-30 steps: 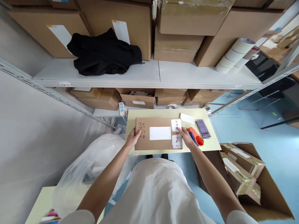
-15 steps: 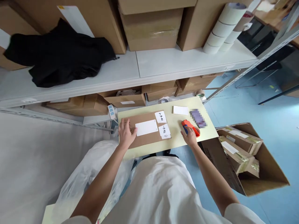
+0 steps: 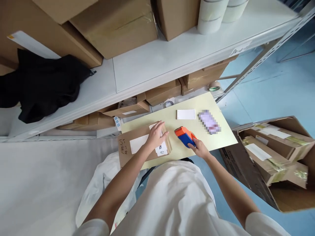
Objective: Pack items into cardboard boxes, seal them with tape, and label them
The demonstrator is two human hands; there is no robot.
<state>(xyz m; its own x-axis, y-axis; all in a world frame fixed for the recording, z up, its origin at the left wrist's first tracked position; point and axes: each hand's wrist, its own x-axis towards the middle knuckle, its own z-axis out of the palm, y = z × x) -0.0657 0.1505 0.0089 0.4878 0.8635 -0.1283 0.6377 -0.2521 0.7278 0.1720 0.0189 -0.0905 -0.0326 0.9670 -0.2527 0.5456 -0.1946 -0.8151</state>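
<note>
On the table [image 3: 209, 101] lies a closed cardboard box [image 3: 125, 149] with handwriting near its left end. A large white label [image 3: 137, 144] and smaller handwritten slips [image 3: 161, 150] are on its top. My left hand [image 3: 155, 137] is spread over the right end of the box, covering part of the slips; it grips nothing. Just right of the box, my right hand [image 3: 199, 149] has its fingers closed round an orange and blue tape dispenser [image 3: 184, 136], which is tilted with its front toward the box.
A white pad of labels [image 3: 186, 114] and a pixelated purple item [image 3: 209, 121] lie at the back of the table. At right stands an open carton [image 3: 251, 177] holding taped boxes. A shelf [image 3: 147, 72] with cartons, black cloth [image 3: 49, 82] and label rolls [image 3: 211, 16] runs behind.
My left hand has moved from the box's left end to its right end. My right hand has picked up the tape dispenser and turned it toward the box. The box has shifted left and the view has turned.
</note>
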